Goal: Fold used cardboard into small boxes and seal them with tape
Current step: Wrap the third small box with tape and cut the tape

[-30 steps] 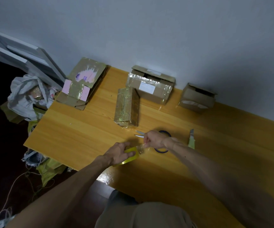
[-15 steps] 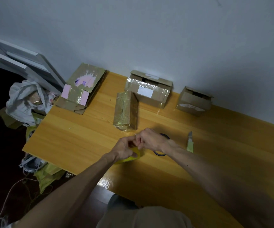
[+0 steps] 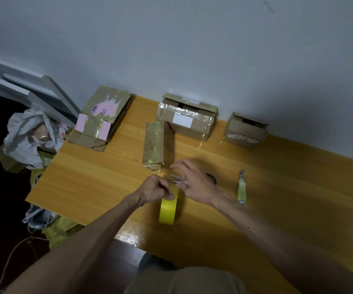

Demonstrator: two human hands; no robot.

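Head view: my left hand (image 3: 156, 187) has its fingers curled round the top of the yellow tape roll (image 3: 168, 209). Roll stands on edge on the counter (image 3: 86, 177), toward the front edge.

My right hand (image 3: 194, 183) is just right of the roll's top, fingers half extended and spread, over the scissors (image 3: 177, 179). Can't tell whether the right fingers pinch a tape end. There's a clear sheen just beyond the roll, too blurry to call.

Relative to the roll:
- scissors lie flat just beyond-right, blades pointing left, black handle loop showing past my right hand
- right of it, apart: utility knife (image 3: 241, 187), pale green, lying flat
- straight beyond, close: narrow tape-wrapped box (image 3: 156, 145)
- farther beyond, against the wall: larger box (image 3: 186, 119) with a white label, right next to the narrow one; contact unclear
- beyond-right, by the wall: small box (image 3: 244, 130), top flaps partly open
- beyond-left, at the counter's far left corner: flattened cardboard (image 3: 101, 119) with pink patches and tape on it
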